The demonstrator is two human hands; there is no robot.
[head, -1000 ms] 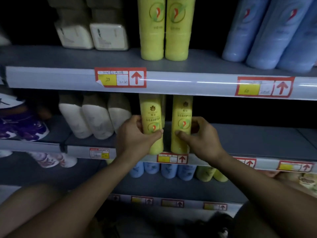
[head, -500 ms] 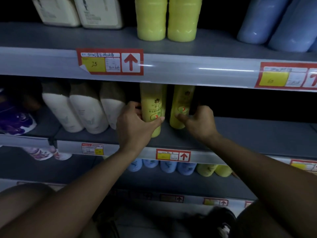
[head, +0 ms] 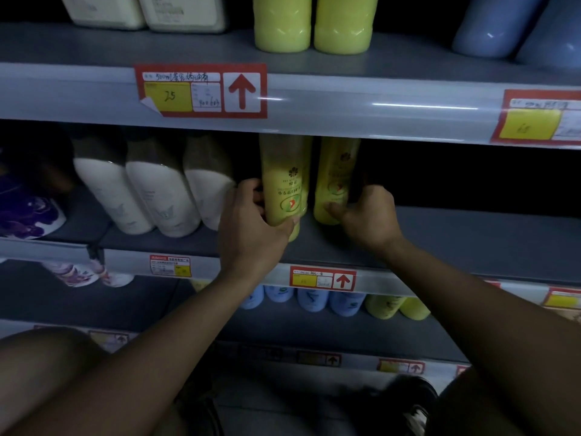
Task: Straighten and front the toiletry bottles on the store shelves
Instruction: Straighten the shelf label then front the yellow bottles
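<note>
Two yellow bottles on middle shelf, set back from front edge. Left hand wraps left yellow bottle low down, label facing out. Right hand grips right yellow bottle near base, that one sits bit deeper. White bottles leaning just left. Top shelf: yellow pair, blue bottles. Red price tag on rail. Lighting dim

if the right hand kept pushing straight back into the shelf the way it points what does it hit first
The right hand already grips the right yellow bottle, so that bottle moves with it. Behind it the middle shelf runs into darkness; nothing shows there, though depth is unclear.
</note>
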